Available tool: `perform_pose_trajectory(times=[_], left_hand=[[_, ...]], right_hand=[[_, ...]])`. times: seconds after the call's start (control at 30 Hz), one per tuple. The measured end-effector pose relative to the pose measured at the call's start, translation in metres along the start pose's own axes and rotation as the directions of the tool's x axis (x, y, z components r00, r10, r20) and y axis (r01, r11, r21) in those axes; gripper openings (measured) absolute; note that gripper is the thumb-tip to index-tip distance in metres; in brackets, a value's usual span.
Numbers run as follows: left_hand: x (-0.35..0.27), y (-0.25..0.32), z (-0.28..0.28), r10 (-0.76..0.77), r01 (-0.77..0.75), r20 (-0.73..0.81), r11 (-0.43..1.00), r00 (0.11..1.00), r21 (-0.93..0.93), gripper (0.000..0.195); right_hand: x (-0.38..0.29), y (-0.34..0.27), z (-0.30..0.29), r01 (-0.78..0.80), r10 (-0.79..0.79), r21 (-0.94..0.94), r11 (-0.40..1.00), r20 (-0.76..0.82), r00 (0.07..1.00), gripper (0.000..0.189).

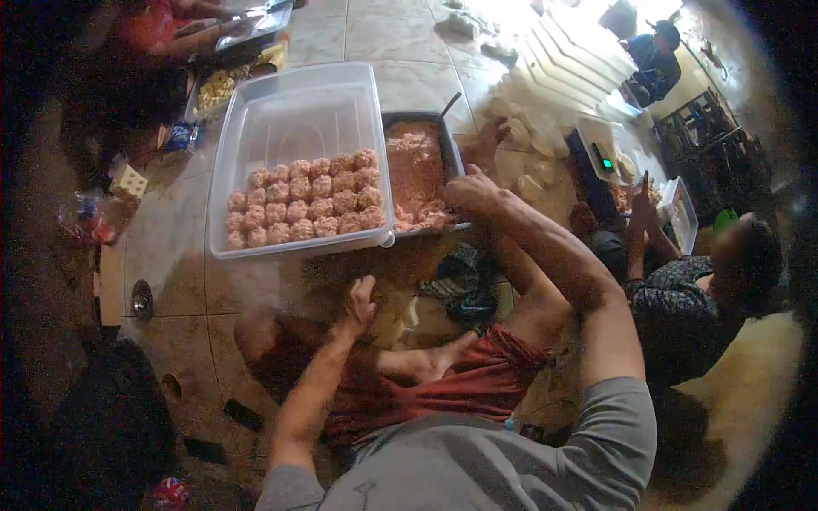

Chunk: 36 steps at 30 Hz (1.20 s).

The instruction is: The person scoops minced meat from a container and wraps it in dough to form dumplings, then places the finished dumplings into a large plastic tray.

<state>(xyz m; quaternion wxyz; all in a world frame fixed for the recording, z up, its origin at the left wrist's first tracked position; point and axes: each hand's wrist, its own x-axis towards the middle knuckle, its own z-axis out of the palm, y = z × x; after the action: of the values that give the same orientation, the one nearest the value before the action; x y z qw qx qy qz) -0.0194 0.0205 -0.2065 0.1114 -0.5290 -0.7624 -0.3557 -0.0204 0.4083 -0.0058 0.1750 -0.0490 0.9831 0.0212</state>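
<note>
My right hand is at the right rim of a dark rectangular pan of pinkish minced mixture. Its fingers are curled, and whether they grip anything is hidden. A thin dark handle sticks up from the pan's far corner. Left of the pan, and partly over it, is a clear plastic bin. Rows of round balls of the mixture fill its near half. Below the bin's near edge, my left hand hangs above my lap, loosely curled, with nothing visible in it.
Translucent bins are stacked at the far right. A co-worker sits at right, near a scale with a lit display. Another person's arm reaches in at the upper left, near a tray of pale yellow pieces. A floor drain lies at left.
</note>
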Motion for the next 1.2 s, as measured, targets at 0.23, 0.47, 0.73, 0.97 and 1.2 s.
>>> perform_pose_trajectory(times=[0.23, 0.47, 0.73, 0.97, 1.2], left_hand=[[0.039, 0.032, -0.065, -0.453, 0.532, 0.278, 0.737, 0.847, -0.418, 0.041], [0.067, 0.048, -0.109, -0.425, 0.608, 0.642, 0.790, 0.639, -0.082, 0.064], [0.091, 0.063, -0.134, -0.641, 0.808, 0.677, 0.578, 0.362, 0.115, 0.046], [0.086, 0.065, -0.130, -0.381, 0.825, 0.749, 0.076, 0.543, -0.559, 0.022], [0.101, 0.090, -0.094, -0.369, 0.569, 0.615, -0.238, 0.697, -0.787, 0.012]], right_hand=[[-0.054, -0.010, -0.021, -0.062, 0.217, 0.614, 0.787, -0.181, 0.959, 0.019], [-0.084, -0.055, 0.008, -0.072, 0.539, 0.805, 0.588, -0.325, 0.777, 0.017], [-0.078, -0.065, 0.076, -0.198, 0.645, 0.710, 0.676, -0.438, 0.626, 0.011], [-0.092, -0.100, 0.040, -0.022, 0.705, 0.881, 0.473, -0.364, 0.609, 0.013], [-0.074, -0.084, 0.050, -0.011, 0.637, 0.782, 0.623, -0.500, 0.587, 0.014]])
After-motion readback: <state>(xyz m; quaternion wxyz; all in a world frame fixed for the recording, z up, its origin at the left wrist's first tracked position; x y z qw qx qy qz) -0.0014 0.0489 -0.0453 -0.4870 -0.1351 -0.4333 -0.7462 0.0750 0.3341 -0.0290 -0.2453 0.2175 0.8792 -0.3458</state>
